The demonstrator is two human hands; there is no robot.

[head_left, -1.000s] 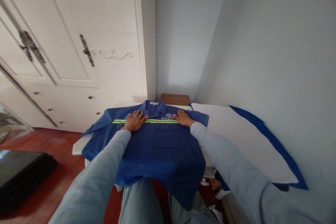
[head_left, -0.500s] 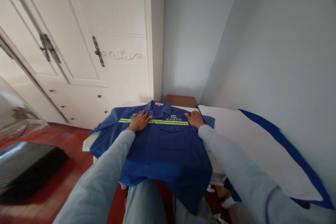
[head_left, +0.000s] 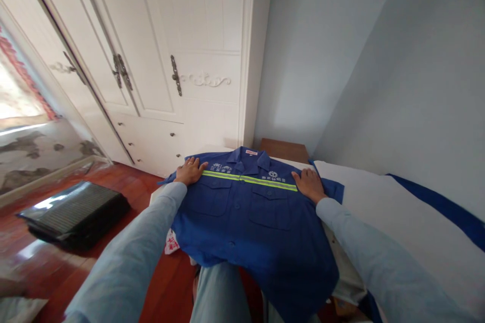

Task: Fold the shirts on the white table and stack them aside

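Resting flat, fingers loosely spread: bare left hand (head_left: 190, 171), bare right hand (head_left: 309, 184) on blue collared cloth shirt (head_left: 242, 217), hem over near edge of white surface (head_left: 154, 194).

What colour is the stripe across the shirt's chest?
The stripe is bright yellow-green with a paler greyish middle line, best seen in the head view.

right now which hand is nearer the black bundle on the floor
Left. Your left hand rests on the blue shirt, on the side toward the black bundle; your right hand rests on the shirt's opposite side, farther away.
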